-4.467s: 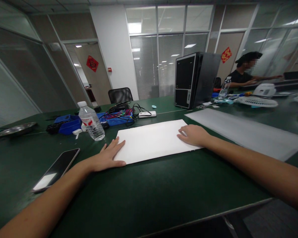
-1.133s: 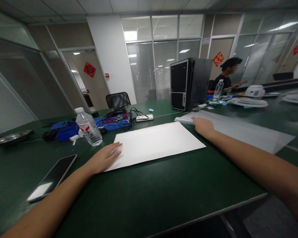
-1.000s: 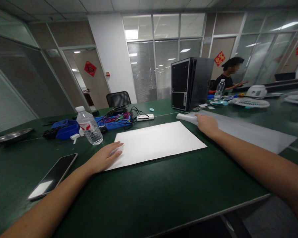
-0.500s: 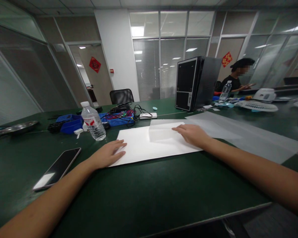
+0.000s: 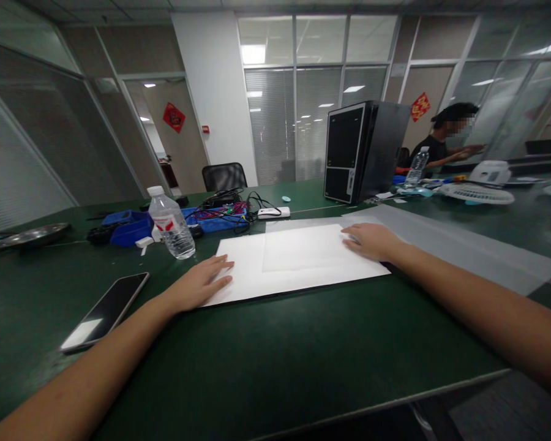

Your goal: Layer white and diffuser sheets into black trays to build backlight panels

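Note:
A white sheet of paper (image 5: 241,278) lies flat on the green table in front of me. Over its middle and right part rests a thinner, slightly see-through sheet (image 5: 303,248). My left hand (image 5: 202,283) lies on the left end of the white sheet, fingers spread and holding nothing. At the right end, my right hand (image 5: 371,241) rests with its fingertips on the thin sheet. Those fingers are stretched out and apart from the thumb. The right hand hides part of the sheets' right edges.
A phone (image 5: 108,309) and a water bottle (image 5: 172,226) stand to the left. Behind are a blue tray (image 5: 224,222) of wires and a black computer case (image 5: 367,153). A large translucent sheet (image 5: 468,245) spreads rightward. Another person (image 5: 434,147) sits at the far right.
My right hand has slid to the right across the paper. The thin sheet, buckled in the middle before, now lies flatter and reaches further left and nearer me. My left hand has stayed put.

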A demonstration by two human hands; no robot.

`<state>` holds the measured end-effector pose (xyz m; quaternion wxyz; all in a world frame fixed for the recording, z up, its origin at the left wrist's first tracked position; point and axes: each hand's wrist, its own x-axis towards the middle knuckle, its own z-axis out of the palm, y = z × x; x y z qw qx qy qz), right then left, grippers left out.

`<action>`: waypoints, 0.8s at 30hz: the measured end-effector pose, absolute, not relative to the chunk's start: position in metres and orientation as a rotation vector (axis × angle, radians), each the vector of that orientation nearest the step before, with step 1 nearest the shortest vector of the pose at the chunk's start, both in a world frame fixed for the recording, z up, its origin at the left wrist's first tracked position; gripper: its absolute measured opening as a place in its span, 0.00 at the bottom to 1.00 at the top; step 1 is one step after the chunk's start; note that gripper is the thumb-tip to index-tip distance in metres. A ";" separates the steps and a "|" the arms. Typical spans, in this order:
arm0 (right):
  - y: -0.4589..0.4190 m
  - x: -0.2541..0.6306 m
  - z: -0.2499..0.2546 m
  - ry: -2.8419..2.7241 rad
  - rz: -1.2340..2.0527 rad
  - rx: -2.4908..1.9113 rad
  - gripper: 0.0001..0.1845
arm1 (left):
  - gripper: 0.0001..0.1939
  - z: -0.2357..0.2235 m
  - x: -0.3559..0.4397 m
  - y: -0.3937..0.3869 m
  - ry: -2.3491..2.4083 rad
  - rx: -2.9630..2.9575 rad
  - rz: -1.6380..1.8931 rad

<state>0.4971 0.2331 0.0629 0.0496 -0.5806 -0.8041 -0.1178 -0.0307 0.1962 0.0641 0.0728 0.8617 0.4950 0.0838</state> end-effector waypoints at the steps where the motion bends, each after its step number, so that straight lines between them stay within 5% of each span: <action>1: 0.238 0.507 0.061 -2.433 -0.327 -1.827 0.32 | 0.45 0.064 -0.032 0.197 1.496 2.578 0.255; 18: 0.235 0.480 0.053 -2.417 -0.080 -1.570 0.30 | 0.47 0.052 -0.033 0.202 1.526 2.575 0.225; 24: 0.244 0.507 0.054 -2.172 -0.170 -1.975 0.31 | 0.48 0.051 -0.034 0.202 1.524 2.570 0.222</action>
